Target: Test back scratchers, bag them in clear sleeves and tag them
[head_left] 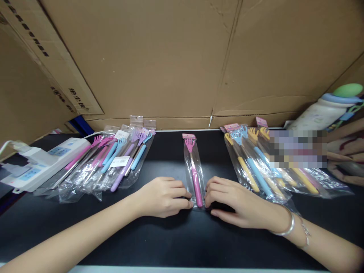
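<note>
A pink back scratcher (pixel 196 185) with a metal shaft and claw head lies in a clear plastic bag in front of me, head pointing away. My left hand (pixel 166 197) is at the bag's lower left edge, its fingers curled and closed on the plastic. On the opposite edge, my right hand (pixel 237 203) touches the bag with bent fingertips. Its thumb stands apart, so this hand is open. Bagged pink, blue and purple back scratchers (pixel 122 168) lie to the left. More bagged yellow and blue back scratchers (pixel 258 170) overlap on the right.
A white power strip (pixel 68 148) with plugs is at the left on the black table (pixel 182 242). Cardboard walls (pixel 159 60) rise behind. A white bottle (pixel 321 113) leans at the right, near another person's hand (pixel 348 151). A pixelated patch hides some bags there.
</note>
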`<state>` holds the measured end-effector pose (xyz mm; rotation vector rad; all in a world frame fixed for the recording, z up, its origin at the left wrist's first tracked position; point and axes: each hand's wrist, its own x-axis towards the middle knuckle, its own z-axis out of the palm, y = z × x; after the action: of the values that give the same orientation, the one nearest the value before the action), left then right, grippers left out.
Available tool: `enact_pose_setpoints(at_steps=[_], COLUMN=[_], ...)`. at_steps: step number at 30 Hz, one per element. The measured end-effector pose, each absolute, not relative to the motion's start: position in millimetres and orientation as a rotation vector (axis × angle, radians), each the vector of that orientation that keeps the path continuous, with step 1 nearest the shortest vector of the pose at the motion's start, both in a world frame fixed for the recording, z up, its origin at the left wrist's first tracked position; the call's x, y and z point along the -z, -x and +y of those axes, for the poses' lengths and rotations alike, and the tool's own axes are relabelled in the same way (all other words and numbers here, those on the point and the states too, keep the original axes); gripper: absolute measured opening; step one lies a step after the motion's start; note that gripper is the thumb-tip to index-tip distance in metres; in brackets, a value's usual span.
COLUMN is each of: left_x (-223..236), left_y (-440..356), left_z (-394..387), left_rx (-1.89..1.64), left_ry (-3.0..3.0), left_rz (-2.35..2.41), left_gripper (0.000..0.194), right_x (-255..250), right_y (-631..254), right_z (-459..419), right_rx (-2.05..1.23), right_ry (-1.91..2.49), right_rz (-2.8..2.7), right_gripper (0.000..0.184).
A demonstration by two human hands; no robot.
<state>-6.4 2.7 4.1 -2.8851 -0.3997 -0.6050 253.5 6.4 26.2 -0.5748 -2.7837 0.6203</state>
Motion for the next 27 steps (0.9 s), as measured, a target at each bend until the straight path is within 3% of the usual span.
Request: enact_pose_setpoints(at_steps=[10, 19, 27], left_x=[-5.6, -6.6, -7.3], left_y=[6.1, 5.2, 5.7], left_z=[1.1, -0.2, -1.2], left_rx=[0.613, 0.578, 0.569], left_ry=[2.882, 2.814, 2.875], left_rz=[-0.425, -0.342, -0.384], left_gripper=[0.019, 0.014, 0.016], right_x=[-25.9, -21.4, -25.7], right_y=[-253.4, -252.6, -253.5], right_z=[6.1, 3.3, 4.1], right_rx=[-0.483, -0.156, -0.332], right_ry=[0.531, 0.4, 0.466], right_rz=[-2.835, -2.854, -2.85], right_gripper=[0.013, 0.015, 0.013])
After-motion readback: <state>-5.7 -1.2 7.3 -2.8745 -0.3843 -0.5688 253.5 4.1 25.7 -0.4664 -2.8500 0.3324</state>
